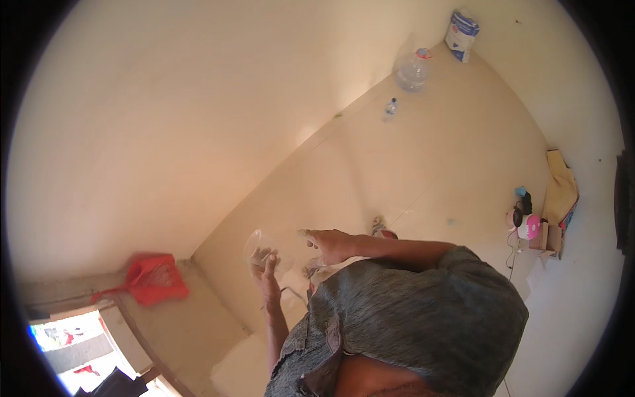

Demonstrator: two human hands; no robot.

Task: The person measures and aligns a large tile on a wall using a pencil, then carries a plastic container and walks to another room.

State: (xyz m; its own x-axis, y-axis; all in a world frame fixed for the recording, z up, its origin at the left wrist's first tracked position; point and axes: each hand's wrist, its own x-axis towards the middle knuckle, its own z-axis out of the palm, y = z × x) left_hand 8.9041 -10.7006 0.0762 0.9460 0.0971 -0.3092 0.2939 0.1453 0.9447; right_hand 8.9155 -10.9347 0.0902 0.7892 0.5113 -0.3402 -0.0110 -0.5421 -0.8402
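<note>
A clear, see-through plastic tub (pixel 256 242) is held up at the middle left, tilted, its round mouth toward the wall. My left hand (pixel 268 276) grips it from below, thumb and fingers on its side. What the tub contains, if anything, is hard to make out. Just right of it, and apart from it, hovers my right hand (pixel 325 243), with the forearm bent across my front. Its index finger reaches toward the tub and the others are partly bent. I see nothing held in it. My feet are mostly hidden beneath my arms and grey shirt (pixel 410 317).
A pale wall (pixel 165 132) rises on the left. A red plastic bag (pixel 155 278) lies on a ledge by the bright opening. At the far corner stand a large clear jug (pixel 413 74), a small bottle (pixel 391 108) and a blue-white sack (pixel 461 34). Cardboard (pixel 560 185) and a pink item (pixel 529 227) sit right.
</note>
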